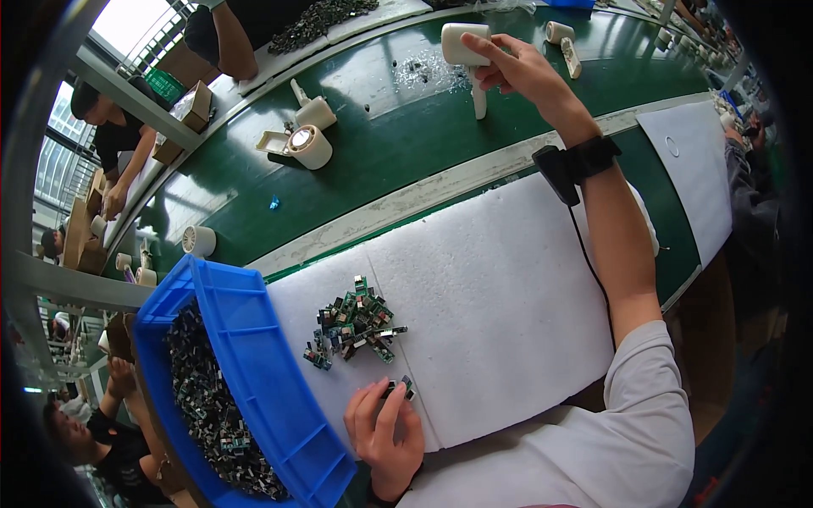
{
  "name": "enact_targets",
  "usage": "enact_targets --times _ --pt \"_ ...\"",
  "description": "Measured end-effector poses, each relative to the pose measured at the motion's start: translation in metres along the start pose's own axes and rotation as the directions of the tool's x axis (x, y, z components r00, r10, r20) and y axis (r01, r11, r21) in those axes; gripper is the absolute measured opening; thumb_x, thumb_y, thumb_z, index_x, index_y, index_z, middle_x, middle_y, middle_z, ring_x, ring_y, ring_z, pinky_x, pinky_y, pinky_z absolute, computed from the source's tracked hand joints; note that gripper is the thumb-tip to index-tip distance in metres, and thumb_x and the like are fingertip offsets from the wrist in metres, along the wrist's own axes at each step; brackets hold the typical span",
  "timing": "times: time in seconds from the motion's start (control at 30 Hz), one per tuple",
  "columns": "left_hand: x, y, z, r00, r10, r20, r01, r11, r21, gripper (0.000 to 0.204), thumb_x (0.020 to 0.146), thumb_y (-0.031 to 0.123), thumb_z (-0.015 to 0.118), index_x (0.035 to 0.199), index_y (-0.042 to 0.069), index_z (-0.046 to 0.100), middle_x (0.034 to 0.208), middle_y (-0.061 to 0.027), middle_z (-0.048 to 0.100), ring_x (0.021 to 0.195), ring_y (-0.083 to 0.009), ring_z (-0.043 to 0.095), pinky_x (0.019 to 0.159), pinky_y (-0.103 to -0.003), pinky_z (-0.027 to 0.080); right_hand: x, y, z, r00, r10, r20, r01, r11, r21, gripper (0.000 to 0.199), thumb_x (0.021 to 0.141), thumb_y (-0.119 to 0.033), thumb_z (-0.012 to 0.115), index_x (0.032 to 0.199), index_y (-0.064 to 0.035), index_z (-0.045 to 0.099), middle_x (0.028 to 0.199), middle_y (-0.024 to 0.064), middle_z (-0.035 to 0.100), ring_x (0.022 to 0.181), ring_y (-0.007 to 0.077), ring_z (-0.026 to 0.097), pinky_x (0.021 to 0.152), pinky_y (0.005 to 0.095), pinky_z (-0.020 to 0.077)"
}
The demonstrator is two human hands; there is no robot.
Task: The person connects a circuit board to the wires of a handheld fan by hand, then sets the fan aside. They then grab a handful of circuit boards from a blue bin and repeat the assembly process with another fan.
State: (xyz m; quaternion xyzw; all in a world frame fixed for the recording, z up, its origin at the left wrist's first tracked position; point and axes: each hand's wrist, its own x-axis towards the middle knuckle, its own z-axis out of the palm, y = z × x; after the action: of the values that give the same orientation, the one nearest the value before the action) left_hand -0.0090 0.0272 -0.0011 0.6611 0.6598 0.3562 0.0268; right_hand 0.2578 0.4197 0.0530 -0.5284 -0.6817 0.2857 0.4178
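Observation:
My right hand (527,74) is stretched out over the green belt. Its thumb and fingers close round a white plastic housing (457,44), a short cylinder with a flat handle part hanging below it. At the near edge of the white foam sheet (508,288), my left hand (385,436) has its fingertips closed on a small circuit board (403,387), partly hidden by the fingers. Just beyond that hand lies a loose pile of small green circuit boards (354,323).
A blue bin (262,339) full of small dark boards stands left of the foam. Several white housings, such as one with an open flap (310,147), rest on the green belt (398,161). Another housing (559,34) lies beyond my right hand. Other people work along the left side.

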Motion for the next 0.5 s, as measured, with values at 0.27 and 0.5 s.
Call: enact_targets --times 0.27,0.5 --pt "-0.005 -0.004 -0.003 1.000 -0.012 0.004 0.012 1.000 -0.008 0.036 0.079 -0.002 0.070 0.113 0.009 0.073 0.116 -0.0135 0.068 0.108 -0.0349 0.062 0.096 -0.046 0.050 -0.005 0.002 0.009 0.998 0.030 0.057 -0.035 0.996 0.078 0.092 0.078 -0.083 0.063 0.128 -0.0056 0.063 0.101 0.0102 0.072 0.096 0.0145 0.071 0.079 0.0264 0.0525" --pt "-0.004 -0.007 -0.005 1.000 -0.007 0.013 0.007 1.000 -0.016 0.035 0.078 -0.002 0.070 0.112 0.009 0.074 0.115 -0.0125 0.068 0.107 -0.0341 0.063 0.095 -0.045 0.051 -0.014 -0.004 0.020 0.999 -0.048 0.004 0.046 0.964 0.263 0.083 0.085 -0.078 0.060 0.133 -0.0103 0.060 0.093 0.0016 0.066 0.090 0.0081 0.066 0.084 0.0221 0.0508"
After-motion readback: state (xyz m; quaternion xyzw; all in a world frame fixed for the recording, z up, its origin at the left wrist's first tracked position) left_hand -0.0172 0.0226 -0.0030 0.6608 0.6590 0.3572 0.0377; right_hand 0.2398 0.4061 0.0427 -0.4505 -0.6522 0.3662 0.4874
